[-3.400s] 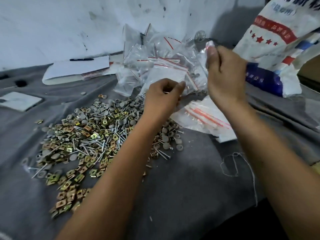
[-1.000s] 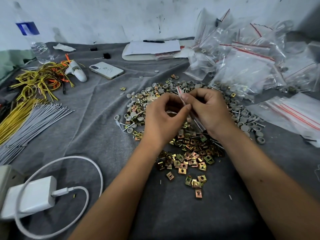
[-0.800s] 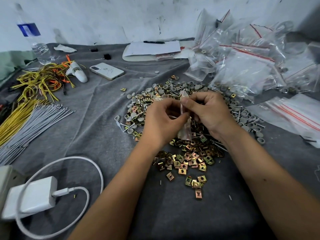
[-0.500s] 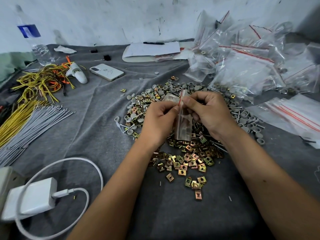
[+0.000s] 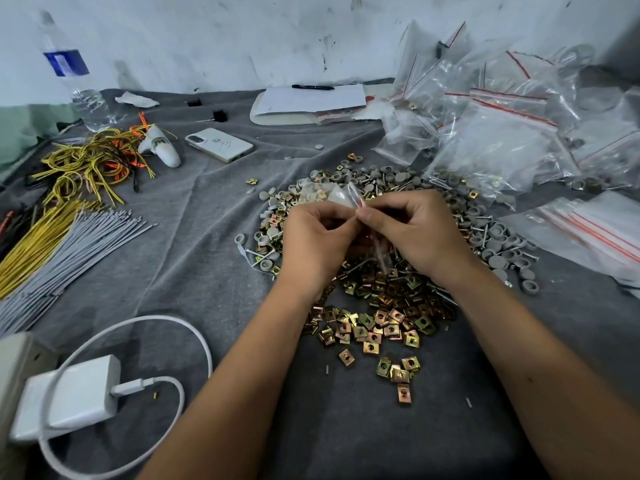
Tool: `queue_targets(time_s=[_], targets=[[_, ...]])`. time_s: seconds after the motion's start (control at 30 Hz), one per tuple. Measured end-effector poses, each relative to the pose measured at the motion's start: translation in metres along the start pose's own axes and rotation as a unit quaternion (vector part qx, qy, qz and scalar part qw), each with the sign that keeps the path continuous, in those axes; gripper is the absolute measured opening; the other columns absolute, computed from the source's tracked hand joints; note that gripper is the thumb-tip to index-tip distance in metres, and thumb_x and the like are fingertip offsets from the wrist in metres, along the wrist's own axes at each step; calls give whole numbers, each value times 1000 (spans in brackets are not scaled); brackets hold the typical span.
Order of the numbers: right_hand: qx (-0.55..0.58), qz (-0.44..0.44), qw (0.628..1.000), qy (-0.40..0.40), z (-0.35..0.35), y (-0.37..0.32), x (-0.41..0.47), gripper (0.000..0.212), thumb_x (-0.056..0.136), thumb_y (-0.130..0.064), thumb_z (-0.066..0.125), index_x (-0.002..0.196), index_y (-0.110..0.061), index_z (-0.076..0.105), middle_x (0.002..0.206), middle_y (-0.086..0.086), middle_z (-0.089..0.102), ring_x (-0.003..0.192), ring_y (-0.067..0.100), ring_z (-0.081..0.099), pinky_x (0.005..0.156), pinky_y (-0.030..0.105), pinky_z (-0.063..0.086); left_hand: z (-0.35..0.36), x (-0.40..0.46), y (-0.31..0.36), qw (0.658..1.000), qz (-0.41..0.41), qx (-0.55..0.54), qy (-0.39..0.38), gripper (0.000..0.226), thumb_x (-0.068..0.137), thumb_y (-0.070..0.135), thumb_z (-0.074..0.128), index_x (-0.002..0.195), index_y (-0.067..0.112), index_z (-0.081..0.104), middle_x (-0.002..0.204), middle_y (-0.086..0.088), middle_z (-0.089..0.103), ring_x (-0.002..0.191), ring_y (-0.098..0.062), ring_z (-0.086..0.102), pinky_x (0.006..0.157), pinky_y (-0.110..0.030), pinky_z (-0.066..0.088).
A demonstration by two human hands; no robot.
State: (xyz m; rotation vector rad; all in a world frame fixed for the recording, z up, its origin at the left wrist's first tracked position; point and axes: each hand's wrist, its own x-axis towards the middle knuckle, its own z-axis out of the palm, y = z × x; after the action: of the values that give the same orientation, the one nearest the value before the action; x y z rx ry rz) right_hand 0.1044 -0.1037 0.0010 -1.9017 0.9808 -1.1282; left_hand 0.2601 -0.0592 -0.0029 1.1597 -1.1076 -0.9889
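Observation:
A small clear zip bag (image 5: 349, 195) with a red strip sits between my two hands above the hardware pile. My left hand (image 5: 317, 242) pinches the bag's top edge from the left. My right hand (image 5: 412, 233) pinches it from the right, fingertips meeting the left hand's. Part of the bag hangs down between my palms and is mostly hidden. Below lies a heap of brass-coloured square clip nuts (image 5: 381, 317), with grey round caps (image 5: 502, 251) and screws mixed in on a grey cloth (image 5: 207, 237).
Filled and empty zip bags (image 5: 502, 140) pile up at the back right. A phone (image 5: 220, 144), notepad with pen (image 5: 311, 100), water bottle (image 5: 74, 81), yellow wires (image 5: 86, 164), grey rods (image 5: 65, 247) and a white charger with cable (image 5: 72, 393) lie to the left.
Earlier I took a bag from the pile at the right. Over the last second my hands have turned the bag between them, its top now folded back toward the pile.

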Motion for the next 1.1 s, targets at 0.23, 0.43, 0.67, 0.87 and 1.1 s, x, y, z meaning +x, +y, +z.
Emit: queue_targets(time_s=[0.23, 0.43, 0.67, 0.87, 1.1], targets=[[-82, -20, 992, -96, 2, -2, -2, 29, 91, -24, 77, 121, -28, 75, 92, -15, 77, 83, -3, 71, 71, 13, 52, -6, 3, 1, 998, -9, -19, 54, 10, 93, 2, 72, 83, -1, 73, 81, -19, 74, 69, -25, 70, 64, -34, 61], [-139, -39, 990, -4, -1, -3, -2, 14, 97, -20, 69, 106, -23, 80, 71, -18, 70, 67, 0, 66, 55, 12, 44, -8, 4, 5, 997, 8, 48, 67, 13, 93, 5, 74, 92, -7, 71, 91, -24, 74, 82, -31, 71, 80, -47, 63], [-177, -27, 983, -34, -9, -3, 2, 8, 89, -23, 77, 96, -19, 81, 81, -11, 71, 77, 9, 65, 74, 36, 54, -14, 3, 8, 947, 130, 281, 89, 12, 96, 24, 73, 106, 23, 67, 108, 10, 70, 106, -12, 65, 92, -37, 54], [-94, -21, 994, -53, -13, -3, 0, 10, 80, -28, 84, 78, -35, 77, 72, -14, 74, 66, 3, 68, 63, 22, 54, -26, 7, 8, 968, 117, 218, -35, 33, 87, 17, 83, 115, 24, 67, 94, 8, 76, 89, -2, 73, 72, -15, 55], [-45, -14, 995, -87, -15, -7, -2, 26, 77, -46, 78, 74, -20, 78, 62, -3, 68, 53, 9, 59, 52, 25, 45, -33, 6, 11, 987, 96, 115, -53, 18, 79, 0, 85, 88, 10, 73, 83, -6, 78, 74, -19, 76, 65, -25, 60]])
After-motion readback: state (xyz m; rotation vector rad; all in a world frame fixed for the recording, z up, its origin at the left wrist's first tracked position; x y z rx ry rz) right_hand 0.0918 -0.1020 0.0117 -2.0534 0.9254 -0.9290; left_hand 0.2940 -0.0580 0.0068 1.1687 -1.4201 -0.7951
